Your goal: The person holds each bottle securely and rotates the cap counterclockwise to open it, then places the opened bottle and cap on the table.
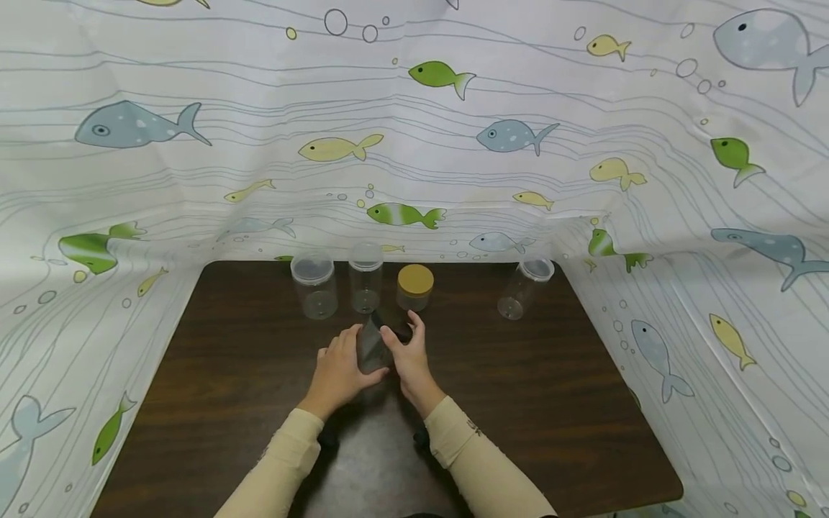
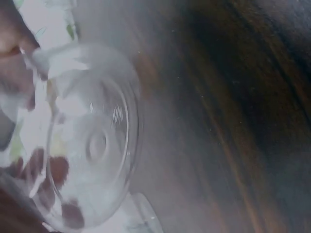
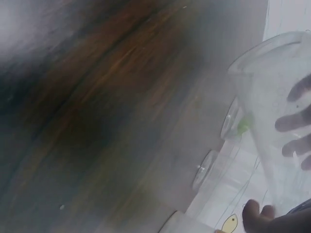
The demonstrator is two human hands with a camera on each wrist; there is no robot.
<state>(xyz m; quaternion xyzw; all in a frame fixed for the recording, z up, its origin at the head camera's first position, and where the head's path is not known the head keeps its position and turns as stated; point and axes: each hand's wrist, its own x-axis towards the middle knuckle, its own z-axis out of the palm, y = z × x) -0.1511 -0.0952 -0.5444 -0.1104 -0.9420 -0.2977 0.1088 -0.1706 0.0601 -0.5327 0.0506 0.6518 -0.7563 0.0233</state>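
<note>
In the middle of the table, my left hand (image 1: 338, 370) grips a clear jar (image 1: 373, 351) that is tilted, its thumb and fingers around the body. My right hand (image 1: 411, 360) has its thumb and fingers curled around a black lid (image 1: 403, 332) at the jar's upper right end. Whether the lid is tight or loose I cannot tell. The left wrist view shows the transparent round base of the jar (image 2: 92, 145). Fingers (image 3: 296, 121) show through or behind the jar wall in the right wrist view, where the lid is out of sight.
Along the back edge of the dark wooden table (image 1: 550, 403) stand a wide clear jar (image 1: 315, 288), a taller clear jar (image 1: 365, 280) and a jar with a yellow lid (image 1: 414, 282). Another clear jar (image 1: 523, 288) is at the back right. A fish-patterned sheet (image 1: 414, 173) surrounds the table.
</note>
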